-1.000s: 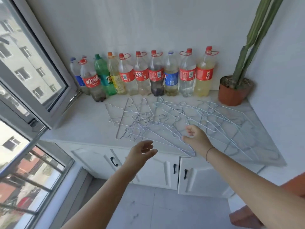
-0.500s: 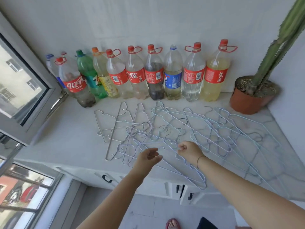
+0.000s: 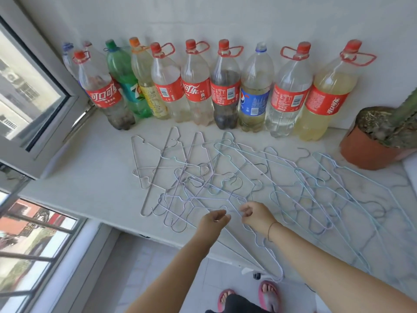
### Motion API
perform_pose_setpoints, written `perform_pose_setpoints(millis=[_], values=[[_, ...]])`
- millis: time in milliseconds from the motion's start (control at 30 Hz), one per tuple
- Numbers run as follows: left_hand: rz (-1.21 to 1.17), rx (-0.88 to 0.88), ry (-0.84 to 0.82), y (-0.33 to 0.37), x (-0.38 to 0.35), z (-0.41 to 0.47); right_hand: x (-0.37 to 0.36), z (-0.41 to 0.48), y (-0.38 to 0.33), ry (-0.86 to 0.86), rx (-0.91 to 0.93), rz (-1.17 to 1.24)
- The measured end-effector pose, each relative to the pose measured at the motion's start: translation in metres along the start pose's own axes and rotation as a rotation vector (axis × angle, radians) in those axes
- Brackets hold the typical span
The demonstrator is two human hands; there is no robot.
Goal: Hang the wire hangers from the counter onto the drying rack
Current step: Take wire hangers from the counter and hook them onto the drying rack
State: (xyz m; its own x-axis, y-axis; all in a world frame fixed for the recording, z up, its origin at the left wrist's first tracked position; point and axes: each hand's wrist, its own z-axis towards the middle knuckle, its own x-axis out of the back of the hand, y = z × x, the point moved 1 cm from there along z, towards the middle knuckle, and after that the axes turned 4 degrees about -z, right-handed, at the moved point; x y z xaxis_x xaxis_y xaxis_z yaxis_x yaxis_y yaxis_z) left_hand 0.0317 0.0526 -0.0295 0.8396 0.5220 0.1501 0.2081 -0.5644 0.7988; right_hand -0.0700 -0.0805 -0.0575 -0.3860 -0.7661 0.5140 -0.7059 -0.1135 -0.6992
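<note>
Wire hangers (image 3: 237,184): a tangled, overlapping spread across the middle and right of the bench (image 3: 90,177), some poking past its front edge. Right hand (image 3: 257,214): at the front edge, fingers pinched on a pale wire at the near side of the pile. Left hand (image 3: 214,221): just beside it, fingers curled at the same wire; whether it grips cannot be told. Bottles (image 3: 203,86): a row along the back edge. Potted plant (image 3: 370,145): back right corner. Window (image 3: 33,86): left side.
</note>
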Motion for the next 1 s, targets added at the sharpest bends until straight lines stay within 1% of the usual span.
perform_pose_setpoints(millis=[100, 200, 300, 367, 433, 500, 633, 700, 900, 1000], values=[[-0.056, 0.016, 0.035, 0.005, -0.004, 0.005, 0.005, -0.002, -0.009, -0.099, 0.063, 0.093], [-0.176, -0.025, 0.093, 0.016, -0.005, 0.004, 0.011, -0.01, -0.023, -0.226, 0.146, 0.248], [-0.268, -0.079, 0.15, 0.029, -0.003, 0.0, 0.019, -0.017, -0.031, -0.314, 0.179, 0.357], [-0.322, -0.108, 0.192, 0.037, -0.002, -0.004, 0.022, -0.018, -0.034, -0.36, 0.181, 0.396], [-0.366, -0.139, 0.22, 0.044, -0.002, -0.008, 0.03, -0.015, -0.037, -0.368, 0.185, 0.383], [-0.397, -0.175, 0.233, 0.053, -0.003, -0.012, 0.044, -0.01, -0.034, -0.277, 0.174, 0.361], [-0.411, -0.237, 0.194, 0.07, -0.008, -0.015, 0.094, 0.003, 0.005, 0.144, 0.121, 0.297], [-0.381, -0.246, 0.146, 0.079, -0.015, -0.012, 0.121, 0.003, 0.033, 0.307, 0.068, 0.24], [-0.278, -0.262, 0.003, 0.098, -0.054, 0.001, 0.186, -0.029, 0.114, 0.64, -0.146, 0.204], [-0.24, -0.263, -0.061, 0.104, -0.075, 0.007, 0.202, -0.044, 0.153, 0.718, -0.28, 0.19]])
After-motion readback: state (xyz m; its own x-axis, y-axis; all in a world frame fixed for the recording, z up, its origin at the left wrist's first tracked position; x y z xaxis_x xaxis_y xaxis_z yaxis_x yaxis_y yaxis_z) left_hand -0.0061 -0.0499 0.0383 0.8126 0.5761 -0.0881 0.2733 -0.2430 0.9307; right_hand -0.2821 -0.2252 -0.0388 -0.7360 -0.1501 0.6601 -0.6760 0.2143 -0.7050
